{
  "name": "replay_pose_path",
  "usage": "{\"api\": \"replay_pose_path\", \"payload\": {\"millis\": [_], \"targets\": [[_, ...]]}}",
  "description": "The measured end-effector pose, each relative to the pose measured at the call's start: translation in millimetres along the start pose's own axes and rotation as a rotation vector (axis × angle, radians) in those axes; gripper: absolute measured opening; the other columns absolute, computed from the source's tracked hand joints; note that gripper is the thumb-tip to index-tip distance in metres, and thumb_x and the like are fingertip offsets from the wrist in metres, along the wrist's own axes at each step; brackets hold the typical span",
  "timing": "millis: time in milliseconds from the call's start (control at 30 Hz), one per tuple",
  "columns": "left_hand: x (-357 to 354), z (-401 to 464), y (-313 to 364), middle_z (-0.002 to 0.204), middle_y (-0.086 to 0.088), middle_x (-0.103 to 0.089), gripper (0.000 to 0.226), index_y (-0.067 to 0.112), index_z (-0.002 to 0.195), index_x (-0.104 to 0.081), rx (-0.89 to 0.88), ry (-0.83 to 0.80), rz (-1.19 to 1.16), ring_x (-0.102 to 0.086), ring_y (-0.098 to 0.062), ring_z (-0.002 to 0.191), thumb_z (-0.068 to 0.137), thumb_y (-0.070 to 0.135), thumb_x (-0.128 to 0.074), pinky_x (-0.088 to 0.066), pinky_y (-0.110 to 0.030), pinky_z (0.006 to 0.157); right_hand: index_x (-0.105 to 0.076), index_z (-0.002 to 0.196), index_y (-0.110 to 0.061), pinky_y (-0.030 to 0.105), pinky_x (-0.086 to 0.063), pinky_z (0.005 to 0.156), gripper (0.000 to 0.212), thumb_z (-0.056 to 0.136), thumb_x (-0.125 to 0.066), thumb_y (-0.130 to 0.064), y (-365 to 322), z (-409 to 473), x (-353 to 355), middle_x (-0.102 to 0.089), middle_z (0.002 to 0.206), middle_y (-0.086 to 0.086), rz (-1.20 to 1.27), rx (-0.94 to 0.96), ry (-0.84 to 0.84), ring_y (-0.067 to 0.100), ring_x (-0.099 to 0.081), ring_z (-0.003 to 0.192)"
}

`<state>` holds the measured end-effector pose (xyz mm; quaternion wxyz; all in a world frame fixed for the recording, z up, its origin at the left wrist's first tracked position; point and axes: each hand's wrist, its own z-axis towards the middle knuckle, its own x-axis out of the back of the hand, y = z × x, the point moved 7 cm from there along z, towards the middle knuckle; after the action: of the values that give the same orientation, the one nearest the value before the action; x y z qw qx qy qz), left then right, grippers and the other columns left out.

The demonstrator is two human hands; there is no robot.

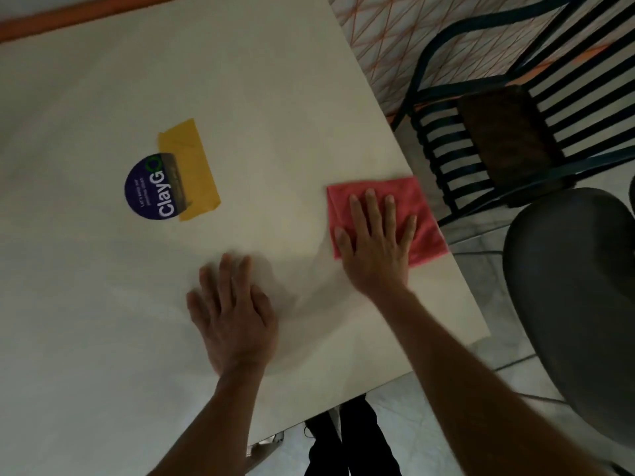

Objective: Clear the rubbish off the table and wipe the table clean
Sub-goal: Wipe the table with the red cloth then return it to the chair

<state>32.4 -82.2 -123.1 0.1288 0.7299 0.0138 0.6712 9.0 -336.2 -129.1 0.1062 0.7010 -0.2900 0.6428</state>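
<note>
A folded red cloth lies flat on the pale table, close to its right edge. My right hand presses on the cloth with its fingers straight and spread. My left hand rests flat on the bare tabletop a little to the left and nearer to me, slightly blurred. No loose rubbish shows on the table.
A round purple ClayGo sticker partly covered by yellow tape sits at the table's middle left. A dark slatted metal chair stands beyond the right edge, and a grey rounded seat is closer. An orange strip runs along the far side.
</note>
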Motion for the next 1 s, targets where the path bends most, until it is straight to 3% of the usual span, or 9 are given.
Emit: {"api": "replay_pose_path", "payload": {"millis": [167, 300, 433, 800, 1000], "targets": [[0, 0, 0, 0.165, 0.001, -0.026, 0.055, 0.028, 0.154, -0.037, 0.012, 0.017, -0.012, -0.015, -0.032, 0.154, 0.099, 0.033, -0.032, -0.012, -0.057, 0.122, -0.007, 0.158, -0.029, 0.066, -0.005, 0.117, 0.067, 0.101, -0.026, -0.059, 20, -137, -19, -0.003, 0.166, -0.001, -0.046, -0.095, -0.057, 0.030, 0.003, 0.152], [1, -1, 1, 0.164, 0.001, -0.027, 0.054, 0.028, 0.153, -0.037, 0.006, 0.040, -0.016, -0.017, -0.033, 0.153, 0.099, 0.032, -0.032, -0.014, -0.058, 0.121, -0.012, 0.158, -0.031, 0.067, -0.006, 0.116, 0.067, 0.100, -0.030, -0.059, 21, -147, -21, -0.009, 0.166, -0.002, -0.052, -0.110, -0.070, 0.029, -0.001, 0.153], [2, -3, 2, 0.164, 0.001, -0.028, 0.053, 0.027, 0.153, -0.037, 0.001, 0.048, -0.011, -0.018, -0.032, 0.153, 0.100, 0.033, -0.032, -0.015, -0.056, 0.121, -0.004, 0.157, -0.033, 0.068, -0.001, 0.115, 0.066, 0.100, -0.021, -0.061, 23, -111, -15, -0.004, 0.166, -0.002, -0.056, -0.090, -0.097, 0.029, 0.003, 0.152], [-3, 1, 5, 0.167, 0.005, -0.020, 0.056, 0.033, 0.157, -0.028, -0.001, 0.013, -0.012, -0.012, -0.030, 0.155, 0.101, 0.034, -0.031, -0.011, -0.057, 0.123, 0.000, 0.157, -0.030, 0.069, 0.002, 0.114, 0.071, 0.097, -0.013, -0.065, 18, 105, 15, 0.001, 0.166, 0.001, -0.055, -0.034, -0.034, 0.033, 0.005, 0.152], [-6, 1, -2, 0.167, 0.003, -0.022, 0.056, 0.031, 0.157, -0.032, -0.002, 0.011, 0.031, -0.011, -0.030, 0.155, 0.101, 0.033, -0.037, -0.012, -0.058, 0.123, -0.005, 0.158, -0.024, 0.069, -0.003, 0.114, 0.071, 0.099, -0.012, -0.062, -3, 113, 11, -0.006, 0.166, 0.008, -0.077, 0.013, 0.005, 0.037, -0.001, 0.151]]}}
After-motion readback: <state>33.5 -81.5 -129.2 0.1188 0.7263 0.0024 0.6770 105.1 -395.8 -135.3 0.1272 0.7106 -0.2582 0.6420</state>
